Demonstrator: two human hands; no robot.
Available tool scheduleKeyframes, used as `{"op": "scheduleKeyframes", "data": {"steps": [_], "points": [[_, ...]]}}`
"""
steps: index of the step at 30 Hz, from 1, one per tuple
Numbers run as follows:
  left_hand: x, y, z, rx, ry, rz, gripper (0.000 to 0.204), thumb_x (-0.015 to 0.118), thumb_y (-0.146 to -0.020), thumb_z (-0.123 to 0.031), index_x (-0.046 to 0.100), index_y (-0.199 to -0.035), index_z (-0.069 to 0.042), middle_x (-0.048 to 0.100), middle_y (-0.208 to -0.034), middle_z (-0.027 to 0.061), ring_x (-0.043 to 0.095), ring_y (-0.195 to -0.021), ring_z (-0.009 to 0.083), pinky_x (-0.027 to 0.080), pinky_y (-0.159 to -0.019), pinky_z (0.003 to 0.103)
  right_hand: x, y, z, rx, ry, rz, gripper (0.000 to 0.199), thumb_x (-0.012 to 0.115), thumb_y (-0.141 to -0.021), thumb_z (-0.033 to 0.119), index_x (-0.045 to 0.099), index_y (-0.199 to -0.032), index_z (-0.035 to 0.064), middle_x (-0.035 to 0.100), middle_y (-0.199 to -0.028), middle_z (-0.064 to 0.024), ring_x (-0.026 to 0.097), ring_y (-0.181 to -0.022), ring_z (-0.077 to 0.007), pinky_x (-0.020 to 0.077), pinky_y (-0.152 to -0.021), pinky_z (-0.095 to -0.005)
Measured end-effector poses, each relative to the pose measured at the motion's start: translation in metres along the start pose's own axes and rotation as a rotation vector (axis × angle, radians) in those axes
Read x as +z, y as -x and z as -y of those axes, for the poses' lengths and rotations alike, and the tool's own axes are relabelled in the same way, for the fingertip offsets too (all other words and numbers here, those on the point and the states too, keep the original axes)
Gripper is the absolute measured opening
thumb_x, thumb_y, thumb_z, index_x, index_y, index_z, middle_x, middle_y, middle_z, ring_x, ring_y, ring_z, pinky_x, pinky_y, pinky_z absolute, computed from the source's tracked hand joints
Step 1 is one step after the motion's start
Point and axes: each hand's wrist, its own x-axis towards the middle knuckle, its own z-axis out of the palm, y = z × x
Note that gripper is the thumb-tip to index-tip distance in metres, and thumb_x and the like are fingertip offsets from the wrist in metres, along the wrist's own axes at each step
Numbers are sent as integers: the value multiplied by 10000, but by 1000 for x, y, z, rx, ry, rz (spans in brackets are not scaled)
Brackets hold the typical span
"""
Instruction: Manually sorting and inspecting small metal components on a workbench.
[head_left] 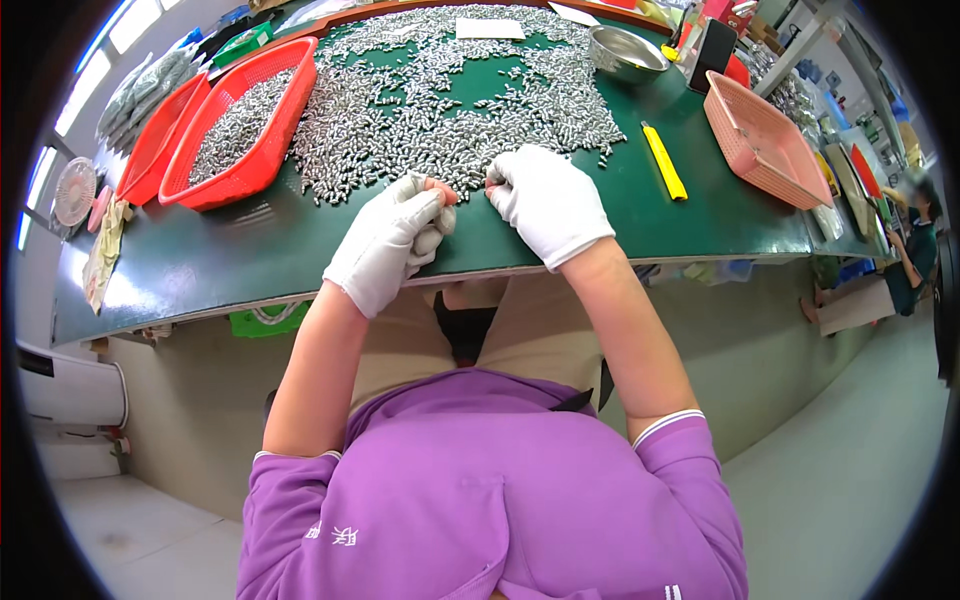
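Note:
Many small shiny silver metal parts (450, 135) lie spread in a thick layer on a green tabletop (560, 235). My left hand (385, 245), in a white glove with bare fingertips, is at the near edge of the layer. Its thumb and fingers are pinched together, and its other fingers curl into the palm; what they hold is too small to make out. To its right, my right hand (555, 205), gloved the same way, rests by the same edge with thumb and forefinger closed. Whatever lies between those fingertips is hidden. A small gap separates the two hands.
At left stand a red basket (300, 100) with more metal parts and another red basket (140, 165). A yellow cutter knife (663, 162), a pink basket (765, 170) and a steel bowl (628, 55) are to the right. White paper (490, 29) lies far back. Another person (915, 245) is far right.

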Motion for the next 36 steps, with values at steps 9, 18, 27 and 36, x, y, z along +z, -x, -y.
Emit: {"op": "scheduleKeyframes", "data": {"steps": [9,18,27,36], "points": [[12,0,-4,-12,-144,-70,163,549,-925,-160,520,-1045,-55,526,-799,-23,335,-515,7,263,-445,161,4,9,10,117,-632,-47,116,638,-843,155,666,-882,50,657,-818,-115,623,-749,-233,492,-716,-329],[7,1,-1,21,-90,-32,122,584,-920,-160,554,-977,-57,559,-788,-16,351,-542,13,284,-479,176,5,11,17,140,-973,67,87,671,-858,65,638,-929,27,631,-828,13,549,-772,-41,461,-697,-197],[10,2,-3,-13,-61,-82,106,535,-954,-163,555,-990,-66,543,-774,-20,313,-481,2,239,-431,165,10,8,11,185,-915,-124,105,667,-828,93,672,-904,21,674,-797,-67,615,-728,-113,490,-688,-249],[-2,0,3,23,25,-16,126,508,-944,-139,551,-1021,-48,556,-809,-3,316,-507,10,250,-447,164,17,4,5,61,-343,-56,125,646,-810,123,698,-921,97,658,-860,-115,631,-801,-248,498,-739,-327]]}}
